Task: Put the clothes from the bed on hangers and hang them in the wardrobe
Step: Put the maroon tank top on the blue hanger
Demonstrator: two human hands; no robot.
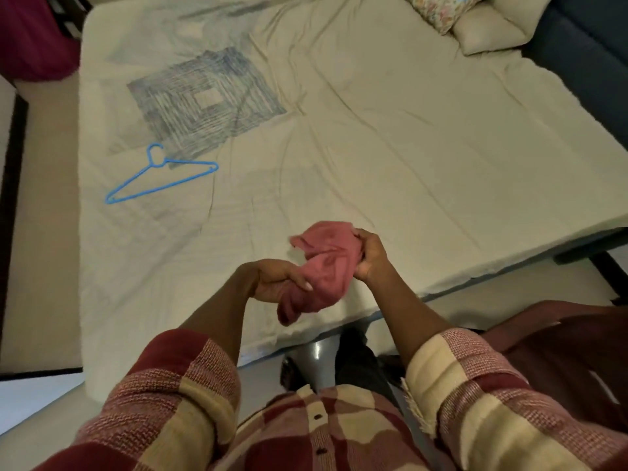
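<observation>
Pink garment (pixel 323 266), bunched, is gripped by both hands, left hand (pixel 275 278) and right hand (pixel 372 254), above the bed (pixel 407 147) edge at 6 o'clock. Blue hanger (pixel 159 175) lies unused at 9 o'clock. Hangering judged not yet begun; wardrobe unseen.

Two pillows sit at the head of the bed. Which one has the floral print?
The floral pillow is the one at the top edge of the view, lying partly over the plain cream pillow, which sits nearer the bed's right edge and has no pattern.

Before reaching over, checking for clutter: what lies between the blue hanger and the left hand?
Head view: only bare, wrinkled bedsheet between blue hanger and left hand.
</observation>
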